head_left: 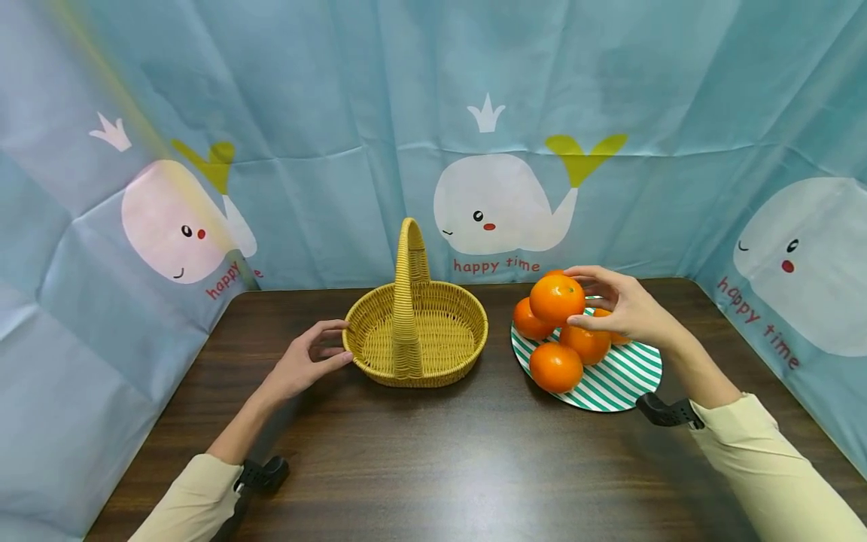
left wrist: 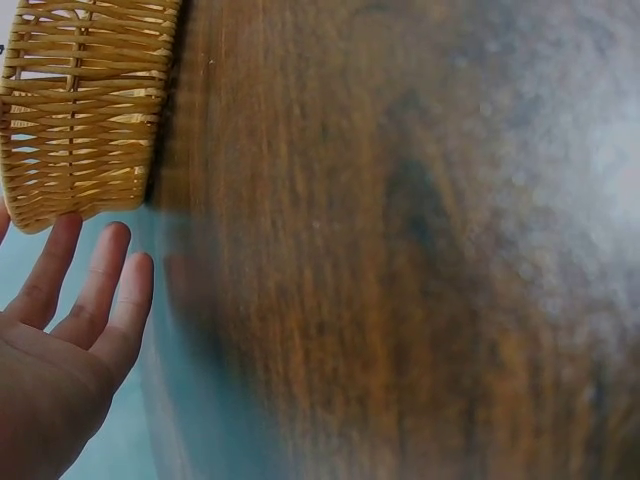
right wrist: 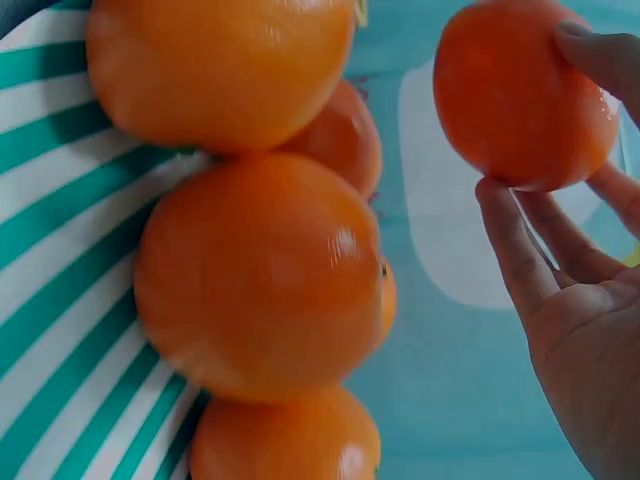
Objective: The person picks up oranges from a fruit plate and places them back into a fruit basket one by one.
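Note:
A yellow woven basket point(head_left: 443, 374) with a tall arched handle stands at the table's middle, nothing inside it. At its left end my left hand point(head_left: 305, 363) has its fingertips right at the rim, the fingers point(left wrist: 95, 290) fairly straight. Over on the right, my right hand point(head_left: 626, 307) holds an orange point(head_left: 557, 299) between thumb and fingertips. In the right wrist view the held orange point(right wrist: 520, 95) is raised apart from the others. Below it, several oranges point(head_left: 555, 367) sit on a round plate point(head_left: 612, 388) with green and white stripes.
The dark wooden table point(head_left: 433, 459) reaches back to a blue curtain point(head_left: 325, 211) with whale prints, which also hangs along both sides. Black straps point(head_left: 667, 410) are on both wrists. The basket's handle rises well above its rim.

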`<move>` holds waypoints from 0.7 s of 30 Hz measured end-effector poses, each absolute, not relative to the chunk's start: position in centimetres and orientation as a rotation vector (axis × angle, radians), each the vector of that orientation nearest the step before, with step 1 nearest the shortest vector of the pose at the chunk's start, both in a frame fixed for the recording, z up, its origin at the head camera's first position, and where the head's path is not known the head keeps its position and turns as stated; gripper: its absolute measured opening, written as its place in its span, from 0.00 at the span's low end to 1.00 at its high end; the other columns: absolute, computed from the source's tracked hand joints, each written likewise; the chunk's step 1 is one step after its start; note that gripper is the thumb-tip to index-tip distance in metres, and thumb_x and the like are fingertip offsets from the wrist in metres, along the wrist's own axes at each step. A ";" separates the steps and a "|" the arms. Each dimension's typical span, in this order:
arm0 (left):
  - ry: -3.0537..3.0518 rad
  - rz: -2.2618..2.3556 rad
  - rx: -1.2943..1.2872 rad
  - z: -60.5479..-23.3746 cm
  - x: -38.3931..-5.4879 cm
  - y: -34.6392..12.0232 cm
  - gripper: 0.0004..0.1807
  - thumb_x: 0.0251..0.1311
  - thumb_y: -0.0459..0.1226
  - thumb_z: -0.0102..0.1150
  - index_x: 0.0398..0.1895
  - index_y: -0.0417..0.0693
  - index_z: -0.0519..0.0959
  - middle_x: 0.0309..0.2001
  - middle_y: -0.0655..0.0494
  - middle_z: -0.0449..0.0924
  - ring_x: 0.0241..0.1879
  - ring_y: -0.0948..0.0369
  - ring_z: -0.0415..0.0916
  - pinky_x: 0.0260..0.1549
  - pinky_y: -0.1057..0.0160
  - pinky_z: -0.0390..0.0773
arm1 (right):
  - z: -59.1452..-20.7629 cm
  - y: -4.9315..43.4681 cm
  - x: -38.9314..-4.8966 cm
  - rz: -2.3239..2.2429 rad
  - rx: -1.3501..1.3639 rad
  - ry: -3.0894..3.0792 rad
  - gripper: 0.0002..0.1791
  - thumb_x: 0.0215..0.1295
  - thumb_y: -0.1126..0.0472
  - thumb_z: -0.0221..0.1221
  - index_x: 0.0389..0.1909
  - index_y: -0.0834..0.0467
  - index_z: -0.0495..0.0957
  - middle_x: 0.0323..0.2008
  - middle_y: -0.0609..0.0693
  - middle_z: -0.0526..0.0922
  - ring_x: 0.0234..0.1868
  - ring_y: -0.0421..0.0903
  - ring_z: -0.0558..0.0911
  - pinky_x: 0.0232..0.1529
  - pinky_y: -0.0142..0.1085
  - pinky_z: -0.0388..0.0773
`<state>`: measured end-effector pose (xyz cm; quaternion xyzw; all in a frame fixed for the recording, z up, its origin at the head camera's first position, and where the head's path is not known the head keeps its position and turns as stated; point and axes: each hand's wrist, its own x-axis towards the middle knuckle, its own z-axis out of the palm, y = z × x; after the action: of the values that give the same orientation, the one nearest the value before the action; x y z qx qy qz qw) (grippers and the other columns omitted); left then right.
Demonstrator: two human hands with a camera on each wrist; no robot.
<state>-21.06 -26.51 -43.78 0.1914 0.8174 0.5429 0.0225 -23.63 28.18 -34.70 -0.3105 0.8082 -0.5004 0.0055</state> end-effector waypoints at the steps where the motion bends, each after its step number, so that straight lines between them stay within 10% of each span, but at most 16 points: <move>1: 2.532 1.683 0.596 -43.8 -21.1 -26.5 0.30 0.67 0.34 0.66 0.70 0.41 0.68 0.68 0.35 0.66 0.58 0.39 0.76 0.48 0.63 0.81 | -34.7 27.9 -23.7 -1.562 -0.971 2.528 0.35 0.60 0.74 0.70 0.69 0.62 0.70 0.63 0.58 0.74 0.56 0.52 0.78 0.54 0.33 0.78; 21: 2.538 1.680 0.580 -43.7 -21.0 -26.5 0.31 0.67 0.33 0.66 0.71 0.41 0.68 0.68 0.35 0.66 0.57 0.40 0.77 0.48 0.60 0.82 | -35.5 22.2 -25.7 -1.551 -1.048 2.385 0.37 0.59 0.69 0.73 0.69 0.61 0.70 0.62 0.57 0.75 0.58 0.56 0.78 0.57 0.41 0.78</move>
<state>-21.00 -26.45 -43.72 0.1872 0.8190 0.5420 0.0216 -25.73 22.17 -35.53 -0.3451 0.7854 -0.5109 0.0549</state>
